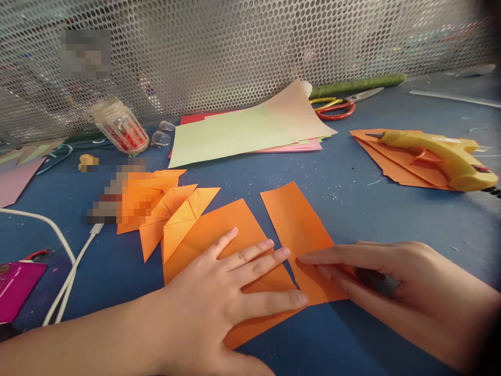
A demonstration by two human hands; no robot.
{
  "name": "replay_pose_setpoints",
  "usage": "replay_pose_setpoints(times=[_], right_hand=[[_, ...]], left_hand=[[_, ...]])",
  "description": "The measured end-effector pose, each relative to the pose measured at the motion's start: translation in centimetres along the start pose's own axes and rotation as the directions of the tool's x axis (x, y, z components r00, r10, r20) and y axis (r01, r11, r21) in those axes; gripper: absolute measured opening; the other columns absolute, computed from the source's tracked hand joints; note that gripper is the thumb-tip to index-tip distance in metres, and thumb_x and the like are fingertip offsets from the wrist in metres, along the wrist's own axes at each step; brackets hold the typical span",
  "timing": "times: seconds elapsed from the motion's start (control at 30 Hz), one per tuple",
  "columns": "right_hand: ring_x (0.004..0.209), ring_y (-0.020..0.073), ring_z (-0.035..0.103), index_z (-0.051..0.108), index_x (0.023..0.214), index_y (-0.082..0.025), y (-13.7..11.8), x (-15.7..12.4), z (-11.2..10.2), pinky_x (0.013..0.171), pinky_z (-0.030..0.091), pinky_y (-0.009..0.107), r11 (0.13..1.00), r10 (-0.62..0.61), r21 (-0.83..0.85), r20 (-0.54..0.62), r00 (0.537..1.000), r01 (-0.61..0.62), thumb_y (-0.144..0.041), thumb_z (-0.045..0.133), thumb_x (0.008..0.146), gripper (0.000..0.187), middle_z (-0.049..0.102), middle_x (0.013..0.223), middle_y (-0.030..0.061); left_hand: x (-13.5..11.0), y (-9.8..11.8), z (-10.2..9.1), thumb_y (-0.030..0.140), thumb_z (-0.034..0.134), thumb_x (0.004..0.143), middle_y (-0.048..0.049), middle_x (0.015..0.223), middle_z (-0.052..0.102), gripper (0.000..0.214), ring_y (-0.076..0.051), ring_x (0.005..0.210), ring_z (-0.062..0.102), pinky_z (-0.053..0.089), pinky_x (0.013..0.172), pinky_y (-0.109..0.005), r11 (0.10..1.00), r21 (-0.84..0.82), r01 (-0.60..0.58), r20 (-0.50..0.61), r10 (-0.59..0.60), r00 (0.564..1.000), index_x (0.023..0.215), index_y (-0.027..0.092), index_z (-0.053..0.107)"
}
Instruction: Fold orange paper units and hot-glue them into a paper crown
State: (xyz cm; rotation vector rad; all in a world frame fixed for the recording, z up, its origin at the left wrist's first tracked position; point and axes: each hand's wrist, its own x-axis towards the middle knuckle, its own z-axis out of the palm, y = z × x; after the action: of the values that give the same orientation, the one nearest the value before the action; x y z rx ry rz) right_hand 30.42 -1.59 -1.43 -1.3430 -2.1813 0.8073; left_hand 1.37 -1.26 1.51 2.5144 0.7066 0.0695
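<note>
My left hand [219, 297] lies flat with its fingers spread on a sheet of orange paper [238, 219], pressing it to the blue table. Beside that sheet is a narrower orange paper strip [293, 219], parted from it by a thin, slightly ragged gap that closes near the bottom. My right hand [415, 292] has its thumb and finger together on this strip, toward its right side. Several folded orange paper pieces [191, 209] stand at the sheet's upper left, partly blurred out.
A yellow glue gun [438, 154] rests on orange paper sheets [387, 156] at right. Behind are coloured papers [235, 130], scissors [336, 107], a green-wrapped stick [360, 83] and a jar [119, 128] against a perforated metal screen [235, 47]. White cables [70, 282] cross the left side.
</note>
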Motion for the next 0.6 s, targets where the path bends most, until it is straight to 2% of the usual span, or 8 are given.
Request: replay_pose_setpoints(times=[0.07,0.17,0.27,0.33,0.4,0.47,0.53,0.6], right_hand=[[0.052,0.0172,0.068,0.084,0.105,-0.038,0.1,0.0,0.1,0.048,0.055,0.029,1.0,0.005,0.009,0.012,1.0,-0.005,-0.049,0.047,0.103,0.038,0.083,0.087,-0.0002],[0.047,0.0174,0.063,0.084,0.105,-0.038,0.5,0.4,-0.1,0.049,0.055,0.031,0.999,-0.003,-0.054,-0.019,1.0,0.002,-0.052,0.044,0.104,0.042,0.082,0.082,0.0001],[0.049,0.0181,0.061,0.085,0.104,-0.034,1.2,1.8,-1.6,0.052,0.055,0.032,0.984,-0.008,-0.178,-0.136,0.991,-0.017,-0.054,0.046,0.102,0.044,0.081,0.08,0.0018],[0.043,0.0164,0.052,0.084,0.107,-0.03,1.9,3.2,-3.0,0.053,0.054,0.033,0.962,0.005,-0.263,-0.239,0.971,-0.07,-0.056,0.051,0.097,0.043,0.076,0.069,0.0026],[0.045,0.0163,0.052,0.082,0.115,-0.026,2.9,4.5,-4.2,0.058,0.055,0.034,0.931,0.019,-0.346,-0.27,0.963,-0.115,-0.054,0.052,0.096,0.046,0.071,0.065,0.0032],[0.06,0.0186,0.062,0.081,0.117,-0.023,4.1,5.3,-4.7,0.07,0.058,0.036,0.885,-0.058,-0.452,-0.338,0.939,-0.109,-0.053,0.05,0.099,0.047,0.073,0.082,0.0081],[0.092,0.0282,0.071,0.079,0.118,-0.019,5.1,5.6,-4.6,0.089,0.058,0.046,0.808,-0.208,-0.585,-0.391,0.897,-0.068,-0.055,0.046,0.104,0.051,0.07,0.114,0.0191],[0.125,0.0416,0.062,0.076,0.125,-0.015,5.5,5.7,-4.1,0.103,0.052,0.06,0.733,-0.308,-0.678,-0.397,0.865,-0.051,-0.052,0.046,0.106,0.051,0.059,0.139,0.0282]], left_hand=[[-0.1,0.0,0.2,0.07,0.057,0.103,-0.0077,0.175,0.024,0.068,-0.034,0.16,0.034,0.011,0.13,-0.069,1.0,0.004,0.0,-0.017,0.0,1.0,0.162,0.038,0.044],[-0.2,-0.2,0.2,0.07,0.06,0.102,-0.0067,0.175,0.026,0.07,-0.034,0.16,0.034,0.011,0.131,-0.068,1.0,0.007,-0.002,-0.026,0.002,1.0,0.163,0.04,0.042],[-0.3,-0.4,-0.2,0.069,0.062,0.1,-0.0066,0.176,0.025,0.074,-0.034,0.161,0.032,0.014,0.131,-0.066,1.0,0.018,-0.026,0.004,0.026,1.0,0.164,0.04,0.039],[-0.2,-0.5,-0.5,0.068,0.064,0.1,-0.0073,0.176,0.023,0.076,-0.034,0.161,0.03,0.016,0.131,-0.065,0.999,0.032,-0.043,0.016,0.042,0.999,0.165,0.039,0.038],[-0.2,-0.5,-0.8,0.065,0.064,0.101,-0.0086,0.176,0.022,0.076,-0.034,0.161,0.029,0.017,0.131,-0.064,0.998,0.043,-0.055,0.016,0.054,0.998,0.166,0.036,0.037],[-0.2,-0.4,-0.9,0.06,0.066,0.102,-0.0092,0.175,0.022,0.076,-0.033,0.161,0.028,0.018,0.131,-0.062,0.995,0.047,-0.085,0.048,0.083,0.995,0.166,0.032,0.038],[-0.3,-0.1,-0.9,0.052,0.064,0.104,-0.0068,0.175,0.019,0.071,-0.03,0.161,0.028,0.016,0.132,-0.058,0.99,0.044,-0.131,0.083,0.127,0.988,0.166,0.028,0.039],[-0.5,0.3,-0.8,0.042,0.056,0.108,-0.0024,0.175,0.015,0.061,-0.024,0.161,0.026,0.012,0.133,-0.049,0.982,0.038,-0.184,0.11,0.179,0.978,0.165,0.027,0.04]])
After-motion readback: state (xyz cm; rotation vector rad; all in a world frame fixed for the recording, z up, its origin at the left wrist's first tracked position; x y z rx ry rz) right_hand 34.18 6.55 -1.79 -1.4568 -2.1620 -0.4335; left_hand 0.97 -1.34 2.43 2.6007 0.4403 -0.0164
